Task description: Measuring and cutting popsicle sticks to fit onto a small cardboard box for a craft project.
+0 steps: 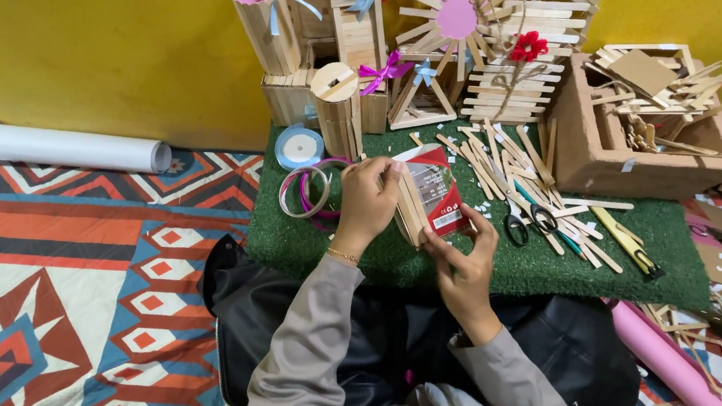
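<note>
**Stick bundle and red packet held over the green mat**

While hovering over the near edge of the green mat (294,236), clamped from two sides: stick bundle (410,213) pressed against red packet (438,194), left hand (367,201) closed over the top, right hand (464,265) gripping from below. Seemingly mid-alignment of sticks against packet; calls for steady, even pressure in any further adjustment. Crowded toward the mat's far and right parts: loose sticks (499,168), scissors (529,220), cardboard box (591,159). Ribbon rolls (305,191) at the mat's left end. Open room only along the mat's near edge, just under the hands.
</note>
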